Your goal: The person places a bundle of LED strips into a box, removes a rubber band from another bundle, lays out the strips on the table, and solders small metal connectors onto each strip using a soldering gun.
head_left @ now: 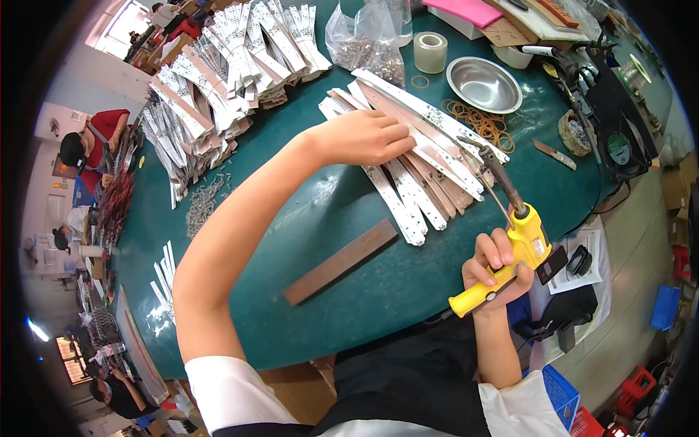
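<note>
The right hand has its fingers wrapped tight around the grip of a yellow power screwdriver, low at about four o'clock, the dark nose of the tool pointing up toward one o'clock over the counter edge. The left hand lies near the middle, fingers together and pressed down on a fan of white strips spread across the green counter. At six o'clock from that fan a brown bar lies flat, apart from the strips. At eleven o'clock a large heap of bundled strips is stacked, with loose screws scattered below it. Toward twelve o'clock sit a clear bag of screws and a tape roll; at one o'clock a steel bowl stands beside scattered rubber bands.
</note>
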The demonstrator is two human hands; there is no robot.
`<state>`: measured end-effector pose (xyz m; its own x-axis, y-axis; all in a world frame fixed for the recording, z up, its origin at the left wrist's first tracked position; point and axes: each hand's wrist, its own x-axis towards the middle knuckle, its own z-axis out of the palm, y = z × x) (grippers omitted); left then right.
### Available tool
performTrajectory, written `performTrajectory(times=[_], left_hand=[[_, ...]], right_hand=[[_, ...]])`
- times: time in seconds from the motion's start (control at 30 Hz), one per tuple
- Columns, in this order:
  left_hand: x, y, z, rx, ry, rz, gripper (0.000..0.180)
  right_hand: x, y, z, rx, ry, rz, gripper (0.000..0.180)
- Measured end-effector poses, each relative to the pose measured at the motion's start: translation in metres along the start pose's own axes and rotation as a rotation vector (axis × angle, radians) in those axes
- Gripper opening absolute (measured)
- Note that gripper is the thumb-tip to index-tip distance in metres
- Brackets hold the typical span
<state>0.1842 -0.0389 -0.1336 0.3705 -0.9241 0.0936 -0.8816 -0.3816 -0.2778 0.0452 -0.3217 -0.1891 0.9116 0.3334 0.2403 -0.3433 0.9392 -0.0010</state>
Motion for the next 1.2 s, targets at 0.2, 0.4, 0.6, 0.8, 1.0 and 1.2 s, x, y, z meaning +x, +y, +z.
performTrajectory(times=[0.2,0.4,0.6,0.8,1.0,1.2], left_hand=[[-0.002,0.0,-0.001,0.035,0.174,0.03,0.028],[-0.011,0.001,-0.005,-0.147,0.062,-0.072,0.03],[-0.005,-0.005,-0.008,-0.257,-0.034,-0.126,0.031],[-0.012,-0.004,-0.001,-0.361,0.108,-0.108,0.032],[-0.04,0.003,-0.073,-0.468,0.075,-0.26,0.036],[-0.098,0.053,-0.091,-0.653,-0.238,-0.208,0.034]], right_hand=[[0.0,-0.001,0.002,-0.017,0.001,0.009,0.05],[0.001,-0.001,0.001,-0.028,0.006,0.011,0.051],[0.003,-0.001,0.004,-0.029,-0.006,0.004,0.051],[-0.004,0.006,0.008,-0.017,0.052,0.0,0.032],[-0.005,0.006,0.009,0.013,0.05,-0.006,0.035],[0.0,0.005,0.012,0.026,0.035,0.034,0.035]])
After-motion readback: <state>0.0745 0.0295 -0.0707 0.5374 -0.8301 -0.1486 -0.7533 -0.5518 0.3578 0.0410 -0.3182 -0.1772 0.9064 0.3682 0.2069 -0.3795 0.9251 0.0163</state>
